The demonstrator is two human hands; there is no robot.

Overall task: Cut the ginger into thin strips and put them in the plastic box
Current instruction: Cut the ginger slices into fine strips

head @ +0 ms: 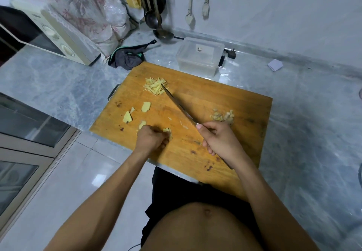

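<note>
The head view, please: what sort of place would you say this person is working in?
Most likely a home kitchen: a wooden cutting board lies on a marble-look counter, a microwave stands at the left, and ladles hang by the wall.

A home kitchen: a marble-patterned counter (64, 86) carried a microwave oven (52, 35) under a lace cover (86, 5), ladles (156, 21) hung in the corner, and a wooden cutting board (225, 101) lay on the worktop.
</note>
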